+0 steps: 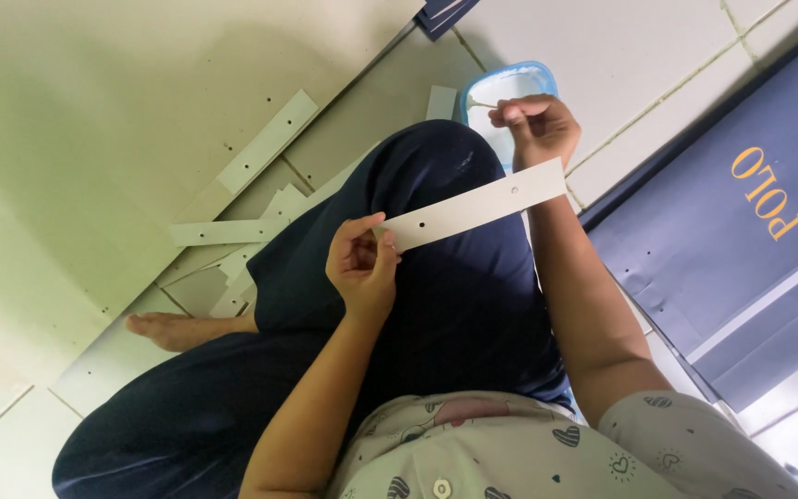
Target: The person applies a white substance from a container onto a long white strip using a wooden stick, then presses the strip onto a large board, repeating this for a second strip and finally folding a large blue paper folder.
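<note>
Head view: I look down on a person seated on a pale tiled floor [621, 55], 1 knee raised in dark trousers. My left hand [362, 263] pinches the near end of a long white card strip [473, 205], thumb and fingers closed on it. The strip, punched with 2 small holes, slants across the knee toward the far right. My right hand [536, 125], fingers closed, holds something small and thin I cannot make out, above a blue-rimmed tray [510, 79]. Loose strips [260, 152] lie at left; navy cardboard [731, 240] at right.
</note>
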